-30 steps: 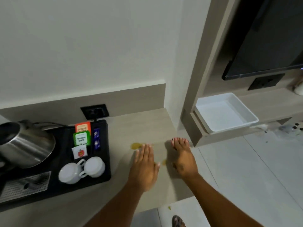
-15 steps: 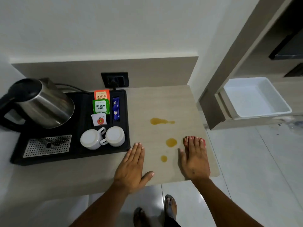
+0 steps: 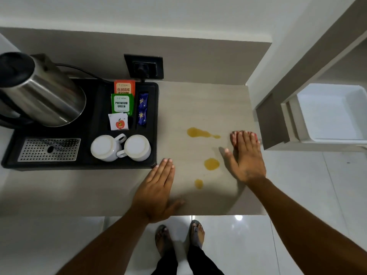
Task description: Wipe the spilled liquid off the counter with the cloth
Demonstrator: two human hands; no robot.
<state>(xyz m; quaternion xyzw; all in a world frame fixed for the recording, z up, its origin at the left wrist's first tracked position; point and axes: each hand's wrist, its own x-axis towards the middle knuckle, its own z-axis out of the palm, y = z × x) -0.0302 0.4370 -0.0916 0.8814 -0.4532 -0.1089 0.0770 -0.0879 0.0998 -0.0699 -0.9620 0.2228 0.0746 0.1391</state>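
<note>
Three amber puddles lie on the beige counter (image 3: 202, 104): a long spill (image 3: 196, 132), a round spill (image 3: 211, 163) and a small drop (image 3: 198, 183). My left hand (image 3: 156, 191) rests flat on the counter left of the drop, fingers together, holding nothing. My right hand (image 3: 245, 155) lies flat right of the puddles near the counter's right edge, holding nothing. No cloth is in view.
A black tray (image 3: 87, 164) on the left holds a steel kettle (image 3: 41, 92), two upturned white cups (image 3: 121, 147), tea sachets (image 3: 121, 103) and a drip grate (image 3: 48, 149). A wall socket (image 3: 144, 66) is behind. A white bin (image 3: 333, 114) sits right. My feet (image 3: 178, 237) stand below.
The view has tilted down over the counter. Both hands stay flat on the counter; they have spread apart, exposing the puddles between them.
</note>
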